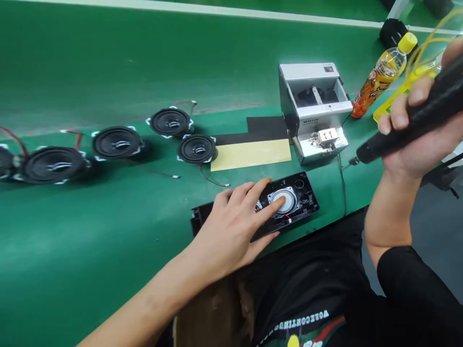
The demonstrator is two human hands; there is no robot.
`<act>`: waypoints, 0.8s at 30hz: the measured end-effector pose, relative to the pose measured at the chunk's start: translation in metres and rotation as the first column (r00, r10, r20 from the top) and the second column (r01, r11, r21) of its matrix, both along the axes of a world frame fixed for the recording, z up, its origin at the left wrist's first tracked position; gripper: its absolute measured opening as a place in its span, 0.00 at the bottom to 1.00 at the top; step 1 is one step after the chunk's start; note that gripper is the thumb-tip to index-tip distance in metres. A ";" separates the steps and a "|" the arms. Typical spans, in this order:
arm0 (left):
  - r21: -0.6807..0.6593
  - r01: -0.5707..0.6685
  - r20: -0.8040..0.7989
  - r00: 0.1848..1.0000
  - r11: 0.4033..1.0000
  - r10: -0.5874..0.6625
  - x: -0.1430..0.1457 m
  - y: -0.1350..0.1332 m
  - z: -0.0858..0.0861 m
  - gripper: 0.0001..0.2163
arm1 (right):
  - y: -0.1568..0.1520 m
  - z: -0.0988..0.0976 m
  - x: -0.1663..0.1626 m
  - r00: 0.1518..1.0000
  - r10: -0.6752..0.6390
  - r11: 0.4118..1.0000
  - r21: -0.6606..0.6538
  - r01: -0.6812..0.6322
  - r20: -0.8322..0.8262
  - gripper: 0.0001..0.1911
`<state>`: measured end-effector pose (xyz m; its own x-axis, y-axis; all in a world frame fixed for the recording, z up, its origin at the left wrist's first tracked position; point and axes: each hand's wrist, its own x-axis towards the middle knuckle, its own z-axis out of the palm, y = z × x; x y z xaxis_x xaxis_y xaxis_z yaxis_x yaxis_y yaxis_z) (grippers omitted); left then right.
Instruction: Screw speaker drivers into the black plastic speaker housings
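Observation:
My left hand [235, 224] lies flat, fingers spread, on a black plastic speaker housing [307, 193] at the table's near edge. Its fingertips press on the round silver back of a speaker [289, 198] seated in that housing. My right hand [415, 127] is raised at the right and wrapped round a black electric screwdriver [408, 125]. The screwdriver's tip [352, 162] points down-left and hangs just right of the silver screw feeder [314, 111].
Several loose black speaker cones with red wires, such as one [197, 148], lie along the green table [108, 241] to the left. A tan sheet [251, 154] and black mat lie beside the feeder. A yellow-capped drink bottle [383, 72] leans at the far right.

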<state>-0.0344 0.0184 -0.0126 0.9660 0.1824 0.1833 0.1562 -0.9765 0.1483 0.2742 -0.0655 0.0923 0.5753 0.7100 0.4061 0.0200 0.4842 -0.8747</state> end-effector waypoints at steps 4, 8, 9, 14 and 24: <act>-0.038 0.023 0.001 1.000 0.999 -0.023 0.018 0.003 0.000 0.21 | 0.046 -0.002 -0.020 0.992 -0.094 0.944 0.324 0.063 0.082 0.40; -0.063 0.015 0.003 1.000 0.998 -0.015 0.029 0.004 -0.002 0.22 | 0.060 -0.011 -0.037 0.969 -0.116 0.969 0.238 0.063 0.216 0.39; -0.065 0.014 0.004 1.000 0.998 -0.014 0.029 0.004 -0.002 0.22 | 0.060 -0.013 -0.039 0.963 -0.126 0.976 0.203 0.078 0.236 0.39; -0.082 -0.009 0.021 1.000 0.997 0.011 0.028 0.003 -0.002 0.23 | 0.054 -0.015 -0.032 0.958 -0.114 0.993 0.050 0.104 0.265 0.42; -0.142 -0.037 -0.015 0.999 0.989 0.035 0.028 0.004 -0.005 0.24 | 0.043 -0.012 -0.008 0.898 0.150 0.974 -0.219 -0.062 0.413 0.46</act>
